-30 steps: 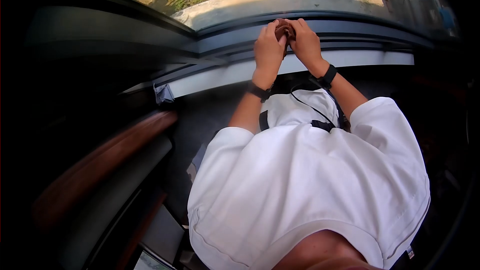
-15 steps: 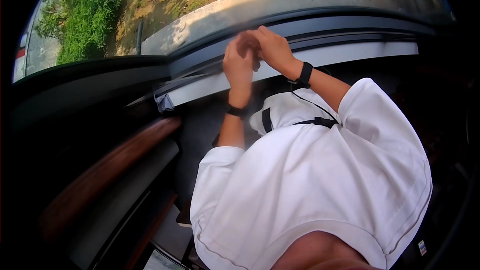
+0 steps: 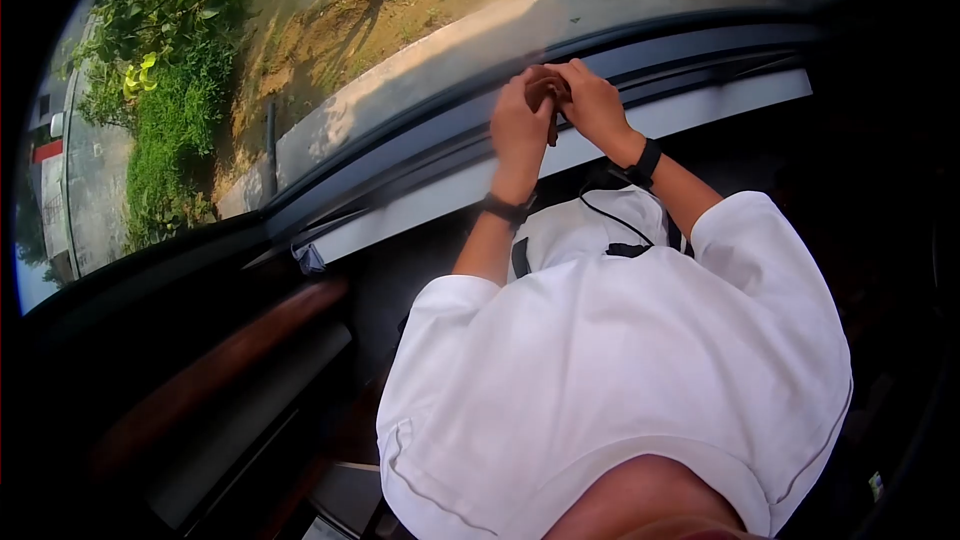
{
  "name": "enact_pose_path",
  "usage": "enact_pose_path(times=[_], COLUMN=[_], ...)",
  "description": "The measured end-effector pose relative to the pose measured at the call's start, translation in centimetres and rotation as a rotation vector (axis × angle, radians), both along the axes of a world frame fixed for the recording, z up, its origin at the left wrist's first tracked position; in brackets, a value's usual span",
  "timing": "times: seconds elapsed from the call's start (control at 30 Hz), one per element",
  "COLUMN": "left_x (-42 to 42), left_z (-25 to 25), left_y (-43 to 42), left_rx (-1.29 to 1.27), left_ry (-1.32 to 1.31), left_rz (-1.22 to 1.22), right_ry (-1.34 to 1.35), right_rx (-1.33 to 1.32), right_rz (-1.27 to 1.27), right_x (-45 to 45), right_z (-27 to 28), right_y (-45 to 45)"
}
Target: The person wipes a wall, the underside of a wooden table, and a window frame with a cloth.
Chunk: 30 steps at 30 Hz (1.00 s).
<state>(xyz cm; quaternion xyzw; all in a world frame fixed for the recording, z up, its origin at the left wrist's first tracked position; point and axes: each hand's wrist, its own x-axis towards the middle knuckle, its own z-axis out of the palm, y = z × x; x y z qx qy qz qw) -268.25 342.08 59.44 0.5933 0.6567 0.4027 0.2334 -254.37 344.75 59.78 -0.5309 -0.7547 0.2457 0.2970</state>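
Observation:
A small brown cloth is bunched between my two hands above the window track. My left hand is closed on its left side, with the thumb against the folds. From the right, my right hand grips the other edge with bent fingers. Both hands are raised over the dark window frame and the white sill. Part of the cloth is hidden behind the fingers.
At the sill's left end lies a crumpled greyish thing. A brown rounded armrest-like piece stands lower left in shadow. Beyond the window are green bushes, bare soil and a paved path.
Both hands have shifted right along the window frame with the brown cloth held between them. The camera view has turned, showing more of the bushes outside.

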Motion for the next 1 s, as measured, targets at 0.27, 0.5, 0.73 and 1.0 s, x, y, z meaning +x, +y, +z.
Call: enact_pose_path(times=[0.27,0.5,0.73,1.0], left_x=[8.3,4.3,4.6,11.8], left_z=[-0.1,1.6,6.8,11.1], left_y=[2.5,-0.6,-1.2,4.4], left_rx=[-0.008,-0.085,0.314,0.643], left_ry=[-0.024,-0.083,-0.072,0.149], left_rz=[-0.092,0.068,0.126,-0.078], right_ry=[-0.014,0.111,0.364,0.464], right_rx=[0.052,0.015,0.265,0.62], right_rz=[-0.113,0.062,0.169,-0.058], right_x=[8.5,4.1,4.0,9.6], right_z=[-1.4,-1.5,5.5,7.6], right_y=[1.7,0.6,1.2,5.3])
